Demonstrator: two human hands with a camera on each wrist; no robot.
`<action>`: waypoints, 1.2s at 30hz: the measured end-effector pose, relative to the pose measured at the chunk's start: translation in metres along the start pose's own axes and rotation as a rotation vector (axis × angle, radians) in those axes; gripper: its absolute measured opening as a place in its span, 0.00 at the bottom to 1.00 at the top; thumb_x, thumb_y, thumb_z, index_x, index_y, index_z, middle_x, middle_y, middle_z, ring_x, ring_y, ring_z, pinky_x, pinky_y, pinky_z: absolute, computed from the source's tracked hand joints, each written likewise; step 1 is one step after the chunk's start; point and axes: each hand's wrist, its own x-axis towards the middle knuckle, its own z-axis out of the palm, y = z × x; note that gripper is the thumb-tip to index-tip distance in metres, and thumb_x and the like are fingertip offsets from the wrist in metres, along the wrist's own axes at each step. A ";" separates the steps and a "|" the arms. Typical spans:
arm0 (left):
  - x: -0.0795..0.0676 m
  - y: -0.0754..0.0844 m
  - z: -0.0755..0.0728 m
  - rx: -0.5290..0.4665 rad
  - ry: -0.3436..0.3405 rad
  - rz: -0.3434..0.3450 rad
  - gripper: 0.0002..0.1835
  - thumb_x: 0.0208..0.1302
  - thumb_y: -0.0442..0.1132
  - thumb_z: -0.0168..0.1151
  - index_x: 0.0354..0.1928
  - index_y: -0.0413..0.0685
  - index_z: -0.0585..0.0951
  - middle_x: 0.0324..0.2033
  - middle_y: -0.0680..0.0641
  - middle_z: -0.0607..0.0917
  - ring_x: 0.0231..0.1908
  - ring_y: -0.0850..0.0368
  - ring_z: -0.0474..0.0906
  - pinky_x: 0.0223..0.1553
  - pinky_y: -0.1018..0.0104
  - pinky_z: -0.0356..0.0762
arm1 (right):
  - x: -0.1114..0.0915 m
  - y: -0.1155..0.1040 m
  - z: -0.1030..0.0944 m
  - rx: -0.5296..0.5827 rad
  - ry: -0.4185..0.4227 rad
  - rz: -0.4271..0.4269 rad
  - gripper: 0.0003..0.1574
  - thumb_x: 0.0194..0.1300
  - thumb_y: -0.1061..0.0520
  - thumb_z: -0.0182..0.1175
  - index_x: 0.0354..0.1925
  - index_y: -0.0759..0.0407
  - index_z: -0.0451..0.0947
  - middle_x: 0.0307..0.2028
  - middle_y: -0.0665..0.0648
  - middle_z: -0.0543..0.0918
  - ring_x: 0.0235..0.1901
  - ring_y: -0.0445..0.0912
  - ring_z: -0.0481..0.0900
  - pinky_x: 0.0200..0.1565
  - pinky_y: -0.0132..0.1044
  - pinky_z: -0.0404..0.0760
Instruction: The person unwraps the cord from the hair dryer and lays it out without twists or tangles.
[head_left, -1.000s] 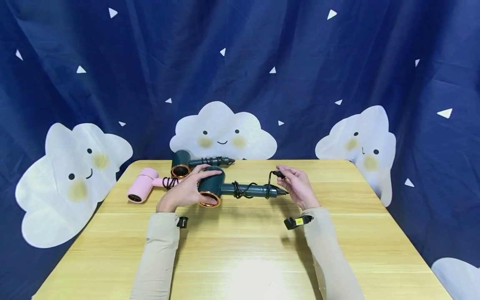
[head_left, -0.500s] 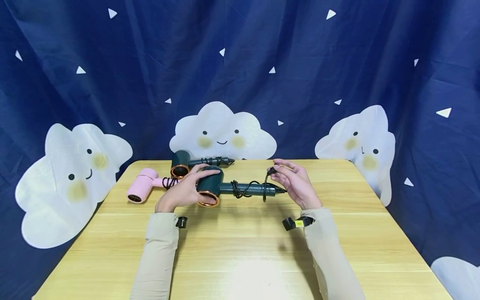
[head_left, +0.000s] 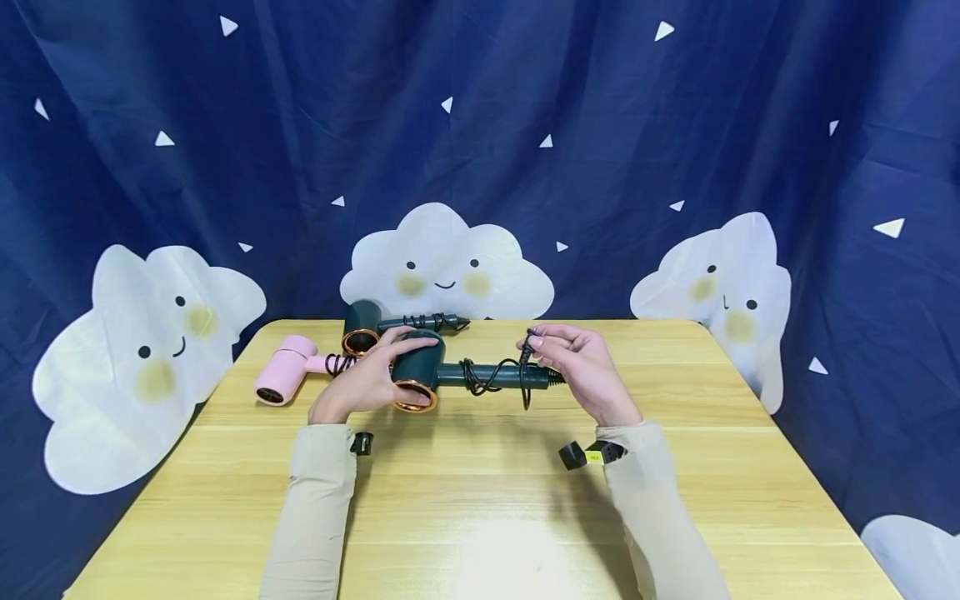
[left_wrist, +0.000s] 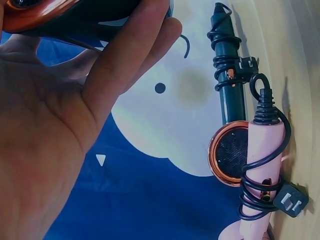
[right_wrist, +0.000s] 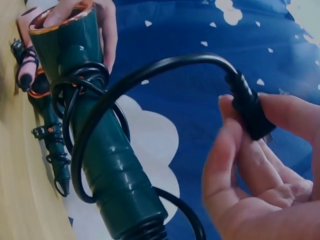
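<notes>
My left hand (head_left: pixel 363 385) grips the head of a dark green hair dryer (head_left: pixel 495 377), with fingers over its top and the thumb at the copper-ringed end. The dryer is held above the table, its handle pointing right. A black power cord (right_wrist: pixel 165 62) winds loosely around the handle. Between thumb and fingertips, my right hand (head_left: pixel 592 375) pinches the black plug (right_wrist: pixel 254 117) at the cord's end. From the plug, the cord arcs back over the handle in the right wrist view. The plug's prongs are mostly hidden by the fingers.
On the wooden table (head_left: pixel 480 492), a pink hair dryer (head_left: pixel 288 371) lies at the back left. Behind it lies another green hair dryer (head_left: pixel 363 321). Both have cords wound around their handles. A blue curtain (head_left: pixel 480 100) with cloud shapes surrounds the table's back and sides.
My right hand has brought the plug leftward, closer over the handle, and turned it. The cord loop now hangs below the handle. My left hand and the dryer have barely shifted.
</notes>
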 end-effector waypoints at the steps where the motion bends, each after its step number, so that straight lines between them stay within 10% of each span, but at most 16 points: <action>1: 0.000 0.000 0.000 0.001 0.001 -0.001 0.50 0.46 0.54 0.85 0.73 0.78 0.70 0.80 0.48 0.54 0.70 0.33 0.67 0.61 0.37 0.76 | -0.001 -0.001 0.002 -0.030 -0.012 0.001 0.13 0.71 0.65 0.62 0.52 0.68 0.80 0.38 0.49 0.93 0.36 0.37 0.88 0.39 0.28 0.83; 12: 0.000 -0.004 -0.003 0.009 0.020 0.004 0.51 0.46 0.54 0.85 0.74 0.77 0.69 0.80 0.47 0.55 0.72 0.33 0.64 0.62 0.35 0.75 | -0.011 -0.007 0.017 -0.100 -0.139 0.040 0.19 0.70 0.65 0.64 0.57 0.70 0.79 0.46 0.62 0.91 0.23 0.39 0.83 0.34 0.32 0.86; 29: 0.000 -0.006 -0.005 0.011 0.013 0.009 0.51 0.47 0.53 0.85 0.74 0.78 0.69 0.79 0.43 0.55 0.71 0.31 0.64 0.60 0.35 0.76 | -0.017 0.001 0.026 -0.184 -0.488 0.149 0.22 0.65 0.67 0.69 0.56 0.75 0.80 0.47 0.64 0.91 0.37 0.51 0.93 0.46 0.56 0.87; 36: 0.000 -0.007 -0.005 0.014 0.023 0.009 0.51 0.46 0.53 0.85 0.73 0.81 0.68 0.79 0.43 0.54 0.69 0.31 0.66 0.60 0.34 0.76 | -0.017 0.006 0.026 -0.228 -0.599 0.170 0.21 0.64 0.68 0.69 0.55 0.72 0.82 0.41 0.56 0.92 0.38 0.49 0.92 0.47 0.51 0.89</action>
